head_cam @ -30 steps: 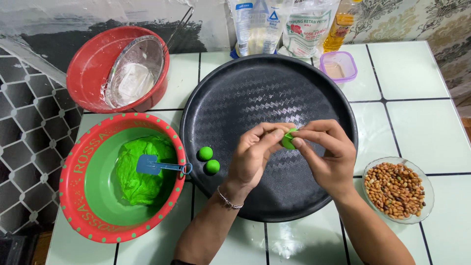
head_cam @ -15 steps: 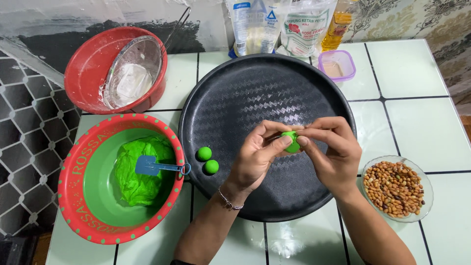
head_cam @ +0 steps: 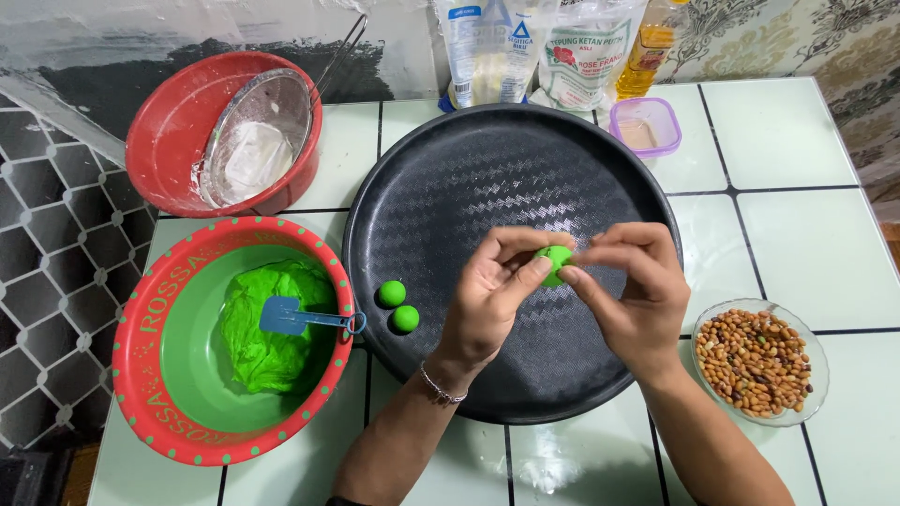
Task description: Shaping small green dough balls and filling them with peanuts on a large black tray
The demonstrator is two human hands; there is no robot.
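Note:
Over the round black tray [head_cam: 450, 178], my left hand [head_cam: 492, 300] and my right hand [head_cam: 633, 295] pinch one small piece of green dough [head_cam: 553, 260] between their fingertips. Two finished green dough balls [head_cam: 398, 306] lie side by side on the tray's left part, left of my left hand. A red-rimmed green bowl [head_cam: 164, 375] at the lower left holds a lump of green dough [head_cam: 267, 337] with a small blue spatula [head_cam: 300, 317] resting on it.
A glass dish of peanuts [head_cam: 757, 361] sits by my right forearm. A red bowl [head_cam: 173, 122] with a metal sieve [head_cam: 258, 150] stands at the back left. Flour bags [head_cam: 534, 47], an oil bottle [head_cam: 647, 42] and a small purple-rimmed container [head_cam: 645, 126] line the back.
Both hands have stayed over the tray, and the fingers have worked the green dough piece, turning and pressing it. Nothing else has moved.

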